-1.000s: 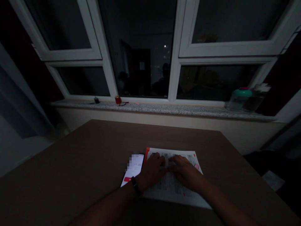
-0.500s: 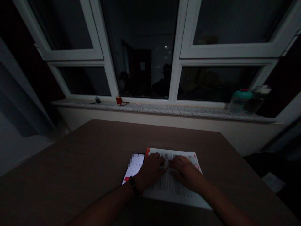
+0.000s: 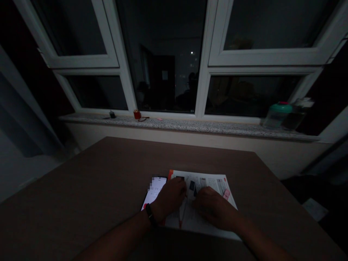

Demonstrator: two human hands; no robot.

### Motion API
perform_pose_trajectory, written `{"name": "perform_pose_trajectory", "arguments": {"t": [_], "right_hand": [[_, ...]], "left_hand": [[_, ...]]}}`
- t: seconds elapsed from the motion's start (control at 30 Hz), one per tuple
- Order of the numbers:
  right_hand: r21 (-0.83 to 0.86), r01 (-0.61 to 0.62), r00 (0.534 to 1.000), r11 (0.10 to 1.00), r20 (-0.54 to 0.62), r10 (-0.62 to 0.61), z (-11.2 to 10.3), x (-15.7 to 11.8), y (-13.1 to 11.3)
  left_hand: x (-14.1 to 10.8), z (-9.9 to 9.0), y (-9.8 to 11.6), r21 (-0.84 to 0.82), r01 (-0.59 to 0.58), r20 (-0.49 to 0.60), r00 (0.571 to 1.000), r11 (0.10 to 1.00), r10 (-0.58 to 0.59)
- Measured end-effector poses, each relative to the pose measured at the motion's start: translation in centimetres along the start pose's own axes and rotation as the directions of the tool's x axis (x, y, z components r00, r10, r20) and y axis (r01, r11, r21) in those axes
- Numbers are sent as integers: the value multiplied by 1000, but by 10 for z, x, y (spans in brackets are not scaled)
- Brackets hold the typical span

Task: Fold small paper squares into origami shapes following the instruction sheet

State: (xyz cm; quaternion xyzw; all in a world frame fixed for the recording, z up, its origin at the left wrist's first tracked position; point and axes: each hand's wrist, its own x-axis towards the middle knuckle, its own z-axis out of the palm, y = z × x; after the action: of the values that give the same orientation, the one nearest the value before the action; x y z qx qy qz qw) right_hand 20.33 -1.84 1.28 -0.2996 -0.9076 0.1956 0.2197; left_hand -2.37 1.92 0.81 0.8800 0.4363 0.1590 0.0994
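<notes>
A printed booklet (image 3: 201, 228) with orange edges lies on the brown table. My left hand (image 3: 174, 195) rests over its left part, fingers curled, with a slim white pen-like object (image 3: 181, 214) with an orange tip below the fingertips; whether the fingers grip it is too dark to tell. On the booklet's right part is my right hand (image 3: 213, 204), its fingers bent and their tips hidden. Between the hands is a small dark object (image 3: 192, 185). A pink piece (image 3: 226, 194) lies near the booklet's right edge. The lit phone (image 3: 153, 192) is beside my left hand, partly behind the wrist.
The brown table (image 3: 122, 163) reaches to the wall under a window. On the stone sill (image 3: 185, 124) stand a small red jar (image 3: 137, 114), a small dark bottle (image 3: 112, 114) and a large container with a teal lid (image 3: 277, 115).
Both hands have shifted a little, my left one leftward and my right one with its fingers more curled. The dark object, pen-like object and pink piece now show more clearly.
</notes>
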Motion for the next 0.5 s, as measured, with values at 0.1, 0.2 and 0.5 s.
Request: {"name": "perform_pose_trajectory", "arguments": {"t": [0.1, 0.2, 0.5], "right_hand": [[24, 36, 999, 999, -5, -36, 3, 1, 2], [-31, -8, 999, 999, -43, 6, 6, 0, 9], [-217, -79, 997, 973, -20, 76, 5, 3, 14]], "left_hand": [[0, 0, 2, 7, -52, 25, 998, 999, 52], [0, -3, 5, 53, -138, 54, 989, 989, 135], [-6, -14, 16, 158, -210, 58, 977, 965, 203]]}}
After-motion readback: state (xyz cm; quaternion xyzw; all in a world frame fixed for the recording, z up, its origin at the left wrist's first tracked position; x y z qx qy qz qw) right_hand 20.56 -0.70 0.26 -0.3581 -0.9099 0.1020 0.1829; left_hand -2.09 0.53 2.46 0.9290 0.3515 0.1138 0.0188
